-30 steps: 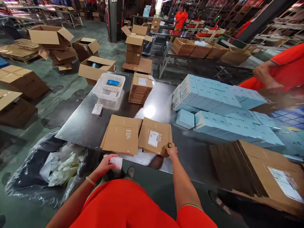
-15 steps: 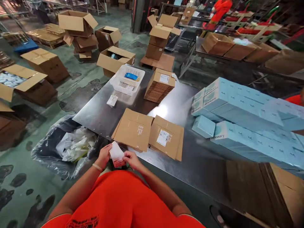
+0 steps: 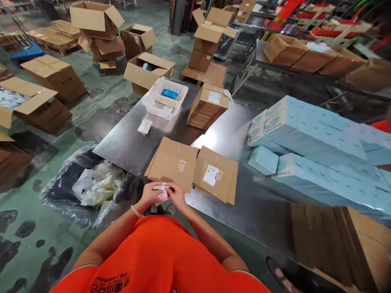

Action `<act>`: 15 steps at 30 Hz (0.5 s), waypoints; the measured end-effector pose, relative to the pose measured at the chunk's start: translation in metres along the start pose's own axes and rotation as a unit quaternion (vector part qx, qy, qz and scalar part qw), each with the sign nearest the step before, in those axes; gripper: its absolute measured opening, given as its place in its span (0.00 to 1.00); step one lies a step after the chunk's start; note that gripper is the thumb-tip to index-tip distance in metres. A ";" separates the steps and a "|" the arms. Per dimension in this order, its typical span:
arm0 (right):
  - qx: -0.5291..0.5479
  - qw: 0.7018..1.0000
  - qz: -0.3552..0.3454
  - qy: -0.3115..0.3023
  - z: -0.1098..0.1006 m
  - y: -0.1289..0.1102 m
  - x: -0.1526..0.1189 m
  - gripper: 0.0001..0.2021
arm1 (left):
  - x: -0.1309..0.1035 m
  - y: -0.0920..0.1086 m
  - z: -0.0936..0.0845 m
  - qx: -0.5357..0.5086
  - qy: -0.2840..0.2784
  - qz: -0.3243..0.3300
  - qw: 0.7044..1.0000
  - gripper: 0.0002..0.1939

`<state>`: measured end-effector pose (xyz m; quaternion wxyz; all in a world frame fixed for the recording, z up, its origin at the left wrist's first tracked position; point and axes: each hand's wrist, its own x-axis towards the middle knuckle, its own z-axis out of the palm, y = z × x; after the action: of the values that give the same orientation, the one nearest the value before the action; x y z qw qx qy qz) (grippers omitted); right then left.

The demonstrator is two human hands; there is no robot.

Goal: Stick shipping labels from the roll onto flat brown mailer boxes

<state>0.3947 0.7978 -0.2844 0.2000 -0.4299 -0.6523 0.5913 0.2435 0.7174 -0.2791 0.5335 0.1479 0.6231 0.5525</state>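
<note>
My left hand [image 3: 149, 194] and my right hand [image 3: 177, 195] meet at the table's front edge, both closed on a small white paper [image 3: 161, 196] with reddish print. The paper looks folded or bunched between the fingers. Just beyond my hands lies a flat brown carton stack [image 3: 174, 162]. Beside it on the right is a second flat stack [image 3: 215, 175] bearing a white label. A small white packet [image 3: 144, 126] rests on the metal table [image 3: 122, 142], near a white plastic basket [image 3: 166, 110] that holds a blue item.
A bin lined with clear plastic [image 3: 61, 195] holds crumpled paper at the left. A taller stack of folded cartons [image 3: 204, 108] stands farther back. Rows of light blue boxes [image 3: 324, 130] cover the table's right part. Open cardboard boxes [image 3: 146, 77] stand on the floor behind.
My hands have come closer together and slightly right. The white paper, earlier stretched out between them, is now more compact and partly covered by fingers. The view has shifted slightly.
</note>
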 end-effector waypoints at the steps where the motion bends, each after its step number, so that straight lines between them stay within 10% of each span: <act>1: -0.015 1.000 0.000 0.019 -0.001 0.002 -0.002 0.09 | 0.004 0.001 0.003 0.008 0.003 -0.002 1.000 0.23; 7: -0.105 0.989 -0.073 0.075 -0.021 0.000 -0.001 0.10 | 0.016 -0.001 0.007 0.025 -0.054 -0.044 0.997 0.22; 15: -0.222 0.959 -0.013 0.178 -0.079 -0.041 0.132 0.07 | 0.008 -0.038 0.012 0.013 -0.117 -0.144 0.983 0.27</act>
<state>0.3692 0.9535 -0.2610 0.2204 -0.5532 -0.7264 0.3432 0.2658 0.7165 -0.3133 0.6748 0.1276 0.5782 0.4404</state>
